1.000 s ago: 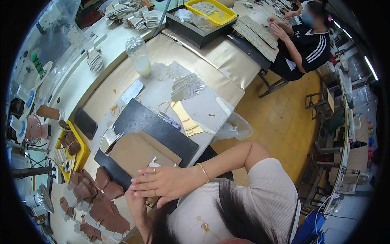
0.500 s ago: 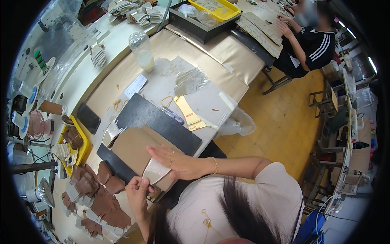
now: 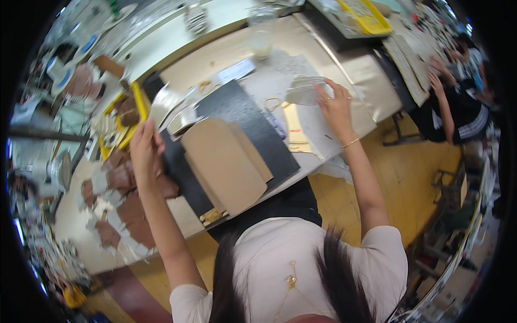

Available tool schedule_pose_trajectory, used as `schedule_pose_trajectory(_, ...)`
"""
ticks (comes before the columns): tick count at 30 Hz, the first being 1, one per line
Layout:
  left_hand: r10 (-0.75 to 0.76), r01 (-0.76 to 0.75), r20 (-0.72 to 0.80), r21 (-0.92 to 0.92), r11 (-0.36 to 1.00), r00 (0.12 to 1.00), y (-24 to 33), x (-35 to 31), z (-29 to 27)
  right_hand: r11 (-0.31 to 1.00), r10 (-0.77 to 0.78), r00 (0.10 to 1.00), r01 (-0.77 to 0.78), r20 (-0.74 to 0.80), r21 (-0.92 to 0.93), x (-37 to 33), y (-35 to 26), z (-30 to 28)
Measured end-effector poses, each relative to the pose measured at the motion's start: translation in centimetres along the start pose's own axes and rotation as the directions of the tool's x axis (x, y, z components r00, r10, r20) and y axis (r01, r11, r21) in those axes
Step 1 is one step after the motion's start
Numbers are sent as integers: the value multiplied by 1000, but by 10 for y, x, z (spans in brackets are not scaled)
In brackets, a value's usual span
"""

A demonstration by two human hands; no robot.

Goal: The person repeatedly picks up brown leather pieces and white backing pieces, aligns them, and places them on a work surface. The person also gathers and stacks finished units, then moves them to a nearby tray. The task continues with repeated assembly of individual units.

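Note:
My left hand [image 3: 145,151] is closed on a pale, shiny curved leather piece [image 3: 165,103], held over the left end of the black board. Beside it, a similar pale curved piece [image 3: 184,120] rests at the board's edge. My right hand [image 3: 337,110] reaches forward with its fingers apart, the tips at the right end of a stack of pale pieces [image 3: 302,90]. Between my hands, brown rounded card-like panels [image 3: 223,164] lie overlapping on the black board [image 3: 253,124].
Brown leather pieces [image 3: 129,212] lie in a heap at the left, near a yellow tray [image 3: 141,105]. A plastic bottle [image 3: 262,40] stands at the back. Yellow card templates [image 3: 295,126] lie right of the board. A co-worker [image 3: 458,113] sits at the far right.
My hands have parted from the brown panel. The left has moved forward and left with the pale piece; the right has moved far forward to the stack. The whole view has turned.

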State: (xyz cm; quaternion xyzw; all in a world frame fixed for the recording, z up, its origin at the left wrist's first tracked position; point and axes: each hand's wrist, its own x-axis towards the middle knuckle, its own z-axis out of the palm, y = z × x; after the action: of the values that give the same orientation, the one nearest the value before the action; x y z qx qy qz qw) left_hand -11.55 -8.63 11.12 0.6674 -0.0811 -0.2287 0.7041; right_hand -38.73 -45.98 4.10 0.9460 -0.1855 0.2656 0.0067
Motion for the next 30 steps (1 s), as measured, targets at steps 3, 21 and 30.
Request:
schedule_pose_trajectory(3, -70, 67, 11, 165, 984, 998, -6, 20, -17, 997, -47, 999, 47, 16, -58, 3, -2, 13)
schedule_pose_trajectory(21, 220, 65, -199, 865, 498, 955, -31, -53, -122, 985, -131, 990, 135, 44, -106, -5, -8, 21)
schedule_pose_trajectory(30, 391, -65, -70, 945, 322, 918, -58, -75, -106, 982, -172, 983, 176, 65, -70, 5, -11, 12)
